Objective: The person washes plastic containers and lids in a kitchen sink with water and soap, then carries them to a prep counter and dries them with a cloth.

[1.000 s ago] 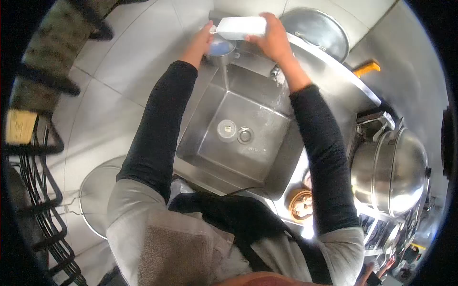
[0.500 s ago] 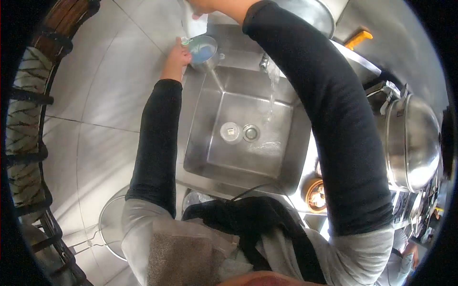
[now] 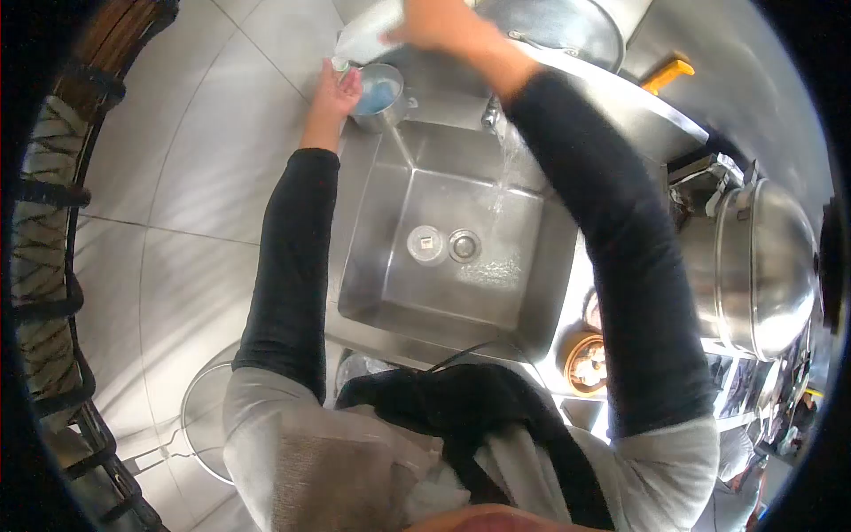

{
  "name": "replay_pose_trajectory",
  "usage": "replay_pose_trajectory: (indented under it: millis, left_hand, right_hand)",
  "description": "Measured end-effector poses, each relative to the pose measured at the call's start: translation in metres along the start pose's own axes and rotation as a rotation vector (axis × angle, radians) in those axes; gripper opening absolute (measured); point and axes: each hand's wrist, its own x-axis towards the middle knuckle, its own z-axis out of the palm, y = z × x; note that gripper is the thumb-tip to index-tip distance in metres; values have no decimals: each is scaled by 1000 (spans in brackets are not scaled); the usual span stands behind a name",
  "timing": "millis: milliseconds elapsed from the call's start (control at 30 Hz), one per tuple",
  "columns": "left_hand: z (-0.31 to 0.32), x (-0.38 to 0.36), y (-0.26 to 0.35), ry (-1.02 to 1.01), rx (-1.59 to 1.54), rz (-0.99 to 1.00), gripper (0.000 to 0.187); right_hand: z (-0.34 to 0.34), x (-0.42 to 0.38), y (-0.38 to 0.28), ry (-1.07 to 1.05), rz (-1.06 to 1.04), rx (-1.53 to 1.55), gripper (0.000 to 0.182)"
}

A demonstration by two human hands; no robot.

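Note:
At the far left corner of the sink, my left hand (image 3: 333, 92) has its fingers curled at the small green cap (image 3: 340, 64) of a white bottle (image 3: 368, 34). The bottle lies tilted, its capped end toward my left hand. Right beside these fingers stands a metal cup (image 3: 381, 113) with a bluish thing inside. My right hand (image 3: 443, 28) is over the other end of the bottle, its fingers smeared by motion.
Water runs from the faucet (image 3: 491, 113) into the steel sink (image 3: 425, 306). A clear round lid (image 3: 426, 257) lies near the drain (image 3: 464, 246). An orange-handled tool (image 3: 669, 75), a large domed pot (image 3: 780, 266) and a bamboo basket (image 3: 572, 372) are to the right; a strainer (image 3: 199, 417) is lower left.
My right hand has moved right and turned over the bottle. The bottle has tipped from nearly upright to slanting, and my left hand has risen slightly with the cap end.

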Motion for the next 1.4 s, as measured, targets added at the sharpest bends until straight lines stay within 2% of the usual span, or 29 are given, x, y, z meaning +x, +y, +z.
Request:
replay_pose_trajectory:
  millis: [33,67,100,133,167,200,233,267,367,433,533,733,833,967,1067,1167,1233,1333,1400]
  left_hand:
    - [23,-38,-5,10,-11,35,45]
    - [25,-49,-14,-117,-1,15,49]
    - [28,-57,-21,-245,11,-7,52]
    - [31,-65,-31,-371,23,-32,56]
    - [42,-78,-53,-359,101,-71,58]
    - [39,-79,-81,-461,278,-37,55]
    - [57,-119,-107,-361,337,-37,50]
    - [56,-124,-136,-512,320,-98,51]
    - [66,-135,-214,-688,558,-143,46]
    - [70,-136,-242,-680,692,-134,47]
    - [71,-131,-254,-576,586,-237,50]
    - [80,-139,-249,-495,474,-200,47]
    - [78,-141,-244,-563,419,-163,42]
    - [72,-134,-243,-611,419,-16,35]
    - [77,-139,-235,-582,425,26,34]
    - [86,-151,-220,-582,453,8,34]
    - [89,-158,-215,-571,456,19,33]
    - [85,-154,-201,-556,601,18,51]
    - [82,-151,-177,-487,730,111,52]
  right_hand:
    - [-20,-24,-10,-292,209,60,74]
    - [-15,-68,-11,-139,218,145,73]
    - [-31,-100,-32,-239,541,168,74]
    - [-34,-140,-36,-320,689,223,82]
    - [-24,-189,-28,-348,679,176,86]
    - [-29,-226,-35,-438,839,205,81]
    - [-27,-270,-33,-455,860,245,79]
    - [-21,-309,-32,-469,883,285,77]
    - [-25,-379,-35,-372,1198,411,76]
    - [-36,-392,-34,-304,1225,368,76]
    - [-55,-385,-28,-289,1192,329,75]
    - [-58,-377,-8,-326,1153,296,76]
    - [-60,-374,-10,-283,1111,302,76]
    - [-59,-374,-11,-206,1048,365,75]
    - [-66,-370,-8,-294,1119,368,82]
    - [-78,-359,-12,-376,1164,250,79]
    - [-85,-354,-11,-341,1119,256,80]
    - [-87,-352,-8,-310,1120,256,82]
    - [-78,-344,-12,-284,1064,293,81]
